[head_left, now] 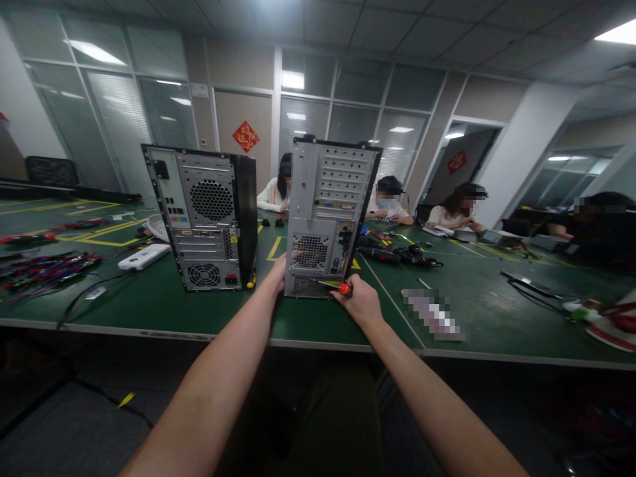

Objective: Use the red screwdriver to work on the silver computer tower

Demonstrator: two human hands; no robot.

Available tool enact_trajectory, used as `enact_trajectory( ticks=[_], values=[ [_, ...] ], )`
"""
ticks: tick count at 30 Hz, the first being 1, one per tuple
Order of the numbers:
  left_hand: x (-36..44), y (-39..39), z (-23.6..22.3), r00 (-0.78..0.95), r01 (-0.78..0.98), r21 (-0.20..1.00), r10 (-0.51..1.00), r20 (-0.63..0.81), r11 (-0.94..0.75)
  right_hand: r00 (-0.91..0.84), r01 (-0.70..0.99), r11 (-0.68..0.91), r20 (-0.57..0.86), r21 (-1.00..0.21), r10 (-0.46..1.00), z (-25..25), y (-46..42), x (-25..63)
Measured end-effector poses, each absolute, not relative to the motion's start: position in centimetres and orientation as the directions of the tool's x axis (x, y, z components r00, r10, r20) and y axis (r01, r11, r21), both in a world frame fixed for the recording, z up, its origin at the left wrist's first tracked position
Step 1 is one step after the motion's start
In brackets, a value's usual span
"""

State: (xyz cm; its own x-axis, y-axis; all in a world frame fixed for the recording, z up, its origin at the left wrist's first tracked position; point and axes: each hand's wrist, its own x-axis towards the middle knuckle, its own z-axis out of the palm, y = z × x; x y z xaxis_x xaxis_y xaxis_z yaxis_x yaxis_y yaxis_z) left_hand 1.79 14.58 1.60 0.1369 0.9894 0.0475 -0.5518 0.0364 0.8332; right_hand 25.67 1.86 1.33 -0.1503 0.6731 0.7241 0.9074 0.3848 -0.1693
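Observation:
A grey computer case (307, 179) stands upright in front of me with its back panel of slots and ports facing me. My left hand (281, 273) lies against its lower left side, and the fingers are hidden behind the case. By the lower right edge, my right hand (362, 303) is closed around a screwdriver (344, 289) with a red and black handle. Its thin shaft points left across the bottom of the back panel. A second computer case (209, 235), black-sided, stands to the left with its back also facing me.
The green table (318, 331) ends just before me. Bundled cables (50, 268) and a white power strip (144, 257) lie left. Black tools (397, 254) and a blurred flat object (432, 315) lie right. Several people sit across the table.

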Motion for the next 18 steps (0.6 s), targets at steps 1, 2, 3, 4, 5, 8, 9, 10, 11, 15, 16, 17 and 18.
enact_trajectory(
  ticks=[1,2,3,4,5,8,9,10,11,15,16,17,18],
  values=[
    [1.83,14.53,1.67,0.121,-0.547,0.836,0.992,0.032,0.04,-0.151,0.907,0.385,0.724,-0.169,0.673,1.35,1.82,25.67],
    [1.87,14.48,1.75,0.105,-0.541,0.84,0.994,0.017,0.043,-0.153,0.907,0.386,0.724,-0.168,0.673,1.36,1.8,25.67],
    [1.9,14.45,1.83,0.092,-0.536,0.843,0.996,0.004,0.046,-0.154,0.906,0.388,0.724,-0.167,0.673,1.36,1.8,25.67],
    [1.92,14.44,1.88,0.084,-0.534,0.844,0.996,-0.004,0.049,-0.156,0.906,0.389,0.724,-0.166,0.672,1.35,1.81,25.66],
    [1.93,14.47,1.91,0.088,-0.534,0.843,0.996,-0.013,0.059,-0.156,0.906,0.389,0.725,-0.165,0.671,1.33,1.83,25.65],
    [1.86,14.64,1.84,0.13,-0.535,0.839,0.991,-0.036,0.101,-0.153,0.907,0.388,0.729,-0.164,0.667,1.21,1.95,25.59],
    [1.82,14.69,1.79,0.138,-0.535,0.838,0.99,-0.039,0.108,-0.152,0.907,0.387,0.73,-0.164,0.666,1.17,1.98,25.57],
    [1.78,14.71,1.75,0.138,-0.535,0.838,0.99,-0.039,0.107,-0.152,0.907,0.387,0.731,-0.163,0.665,1.13,2.0,25.55],
    [1.74,14.71,1.72,0.133,-0.536,0.838,0.99,-0.035,0.102,-0.153,0.908,0.387,0.731,-0.162,0.665,1.11,2.0,25.54],
    [1.67,14.59,1.68,0.131,-0.54,0.837,0.991,-0.012,0.081,-0.154,0.91,0.382,0.727,-0.159,0.669,1.15,1.84,25.48],
    [1.68,14.6,1.66,0.121,-0.533,0.843,0.993,-0.01,0.073,-0.155,0.911,0.382,0.725,-0.158,0.671,1.18,1.79,25.47],
    [1.69,14.64,1.64,0.108,-0.522,0.85,0.994,-0.017,0.072,-0.156,0.911,0.381,0.723,-0.158,0.673,1.2,1.74,25.45],
    [1.72,14.71,1.6,0.096,-0.512,0.856,0.995,-0.026,0.072,-0.157,0.911,0.381,0.721,-0.158,0.674,1.23,1.69,25.43]
  ],
)
